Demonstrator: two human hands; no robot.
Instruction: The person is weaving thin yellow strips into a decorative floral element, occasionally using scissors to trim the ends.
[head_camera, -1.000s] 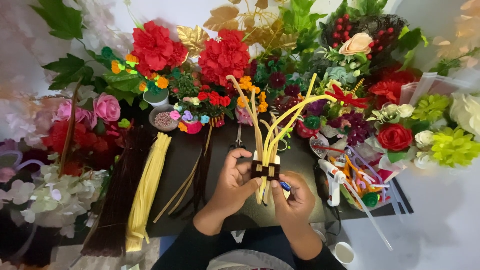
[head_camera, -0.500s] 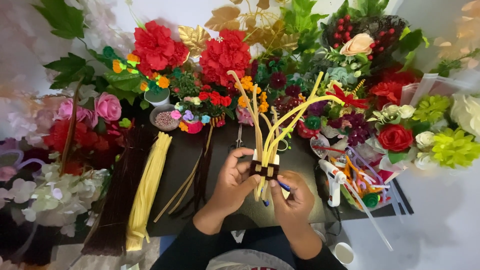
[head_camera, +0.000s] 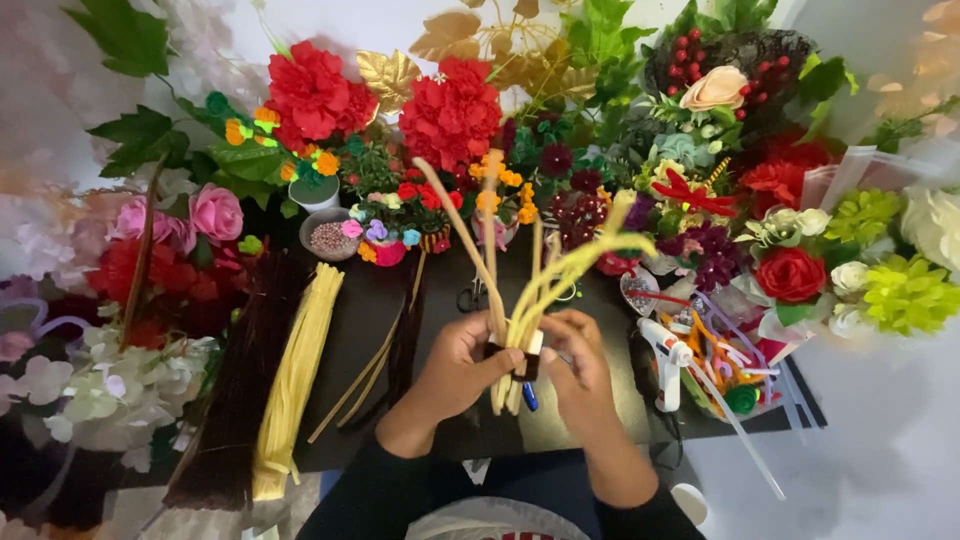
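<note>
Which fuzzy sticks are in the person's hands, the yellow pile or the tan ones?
The tan and yellow bunch, gripped by the left hand and right hand. The yellow pile lies untouched on the table's left.

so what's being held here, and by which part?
Both hands, left hand and right hand, hold a bundle of yellow and tan pipe cleaners near its lower end, at the dark-and-pale woven band; the strands fan out above.

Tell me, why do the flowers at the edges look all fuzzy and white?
In the head view, the far left and right edges are washed out by bright light and soft; the pale blossoms there look hazy. The middle is sharper: the left hand and right hand gripping the yellow fuzzy stems show clearly, though the stem tips blur slightly. The wide lens also bends the scene outward.
</note>
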